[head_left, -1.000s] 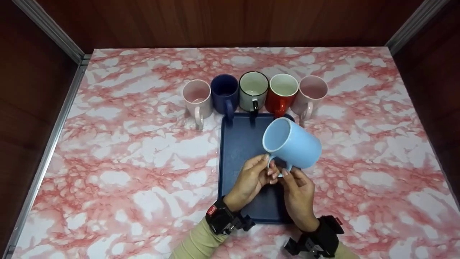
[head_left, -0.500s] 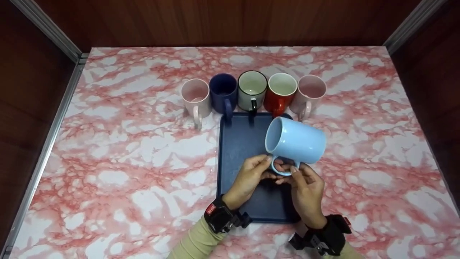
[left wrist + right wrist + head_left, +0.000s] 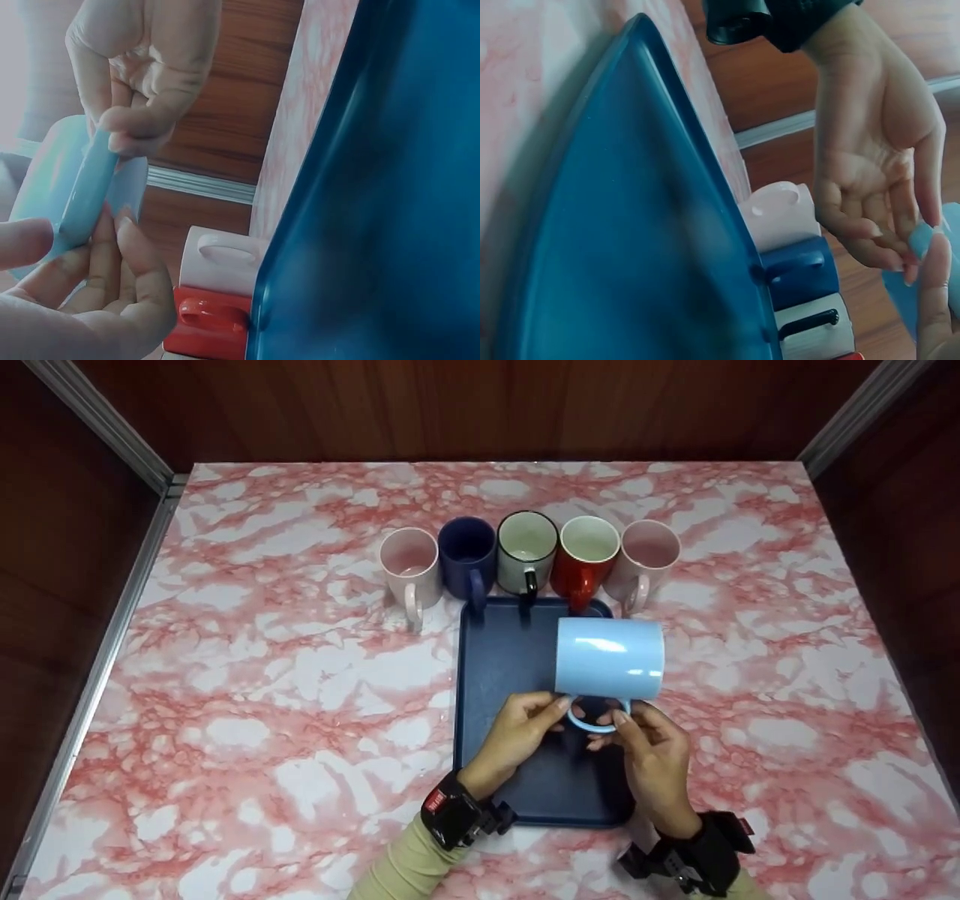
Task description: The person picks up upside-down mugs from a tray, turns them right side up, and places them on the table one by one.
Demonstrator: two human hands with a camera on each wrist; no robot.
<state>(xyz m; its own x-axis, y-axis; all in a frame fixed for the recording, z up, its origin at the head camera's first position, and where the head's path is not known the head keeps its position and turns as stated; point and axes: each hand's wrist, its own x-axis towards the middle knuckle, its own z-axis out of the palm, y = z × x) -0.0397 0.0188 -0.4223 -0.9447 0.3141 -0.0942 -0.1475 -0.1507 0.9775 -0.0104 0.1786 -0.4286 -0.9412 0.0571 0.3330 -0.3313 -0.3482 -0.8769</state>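
Note:
A light blue mug (image 3: 609, 658) lies sideways in the air over the right part of a dark blue tray (image 3: 495, 660), its mouth to the left and its handle toward the person. Thumb and fingers of my left hand (image 3: 517, 735) pinch the handle's end near the rim. At the handle's other end, by the base, my right hand (image 3: 658, 761) pinches it too. The left wrist view shows both hands on the handle, with the mug (image 3: 56, 187) behind. In the right wrist view the mug (image 3: 949, 262) is cut off by the frame's edge.
Behind the tray several mugs stand upright in a row, handles toward the person: pink (image 3: 409, 577), dark blue (image 3: 466, 570), white with a black rim (image 3: 527, 562), red (image 3: 583, 577) and another pink one (image 3: 649, 555). Wooden panels (image 3: 480, 405) border the marbled table (image 3: 262, 660).
The mug has turned from tilted, with its inside showing, to level, with its side facing up. My right hand has shifted a little to the right; both hands keep hold of the handle.

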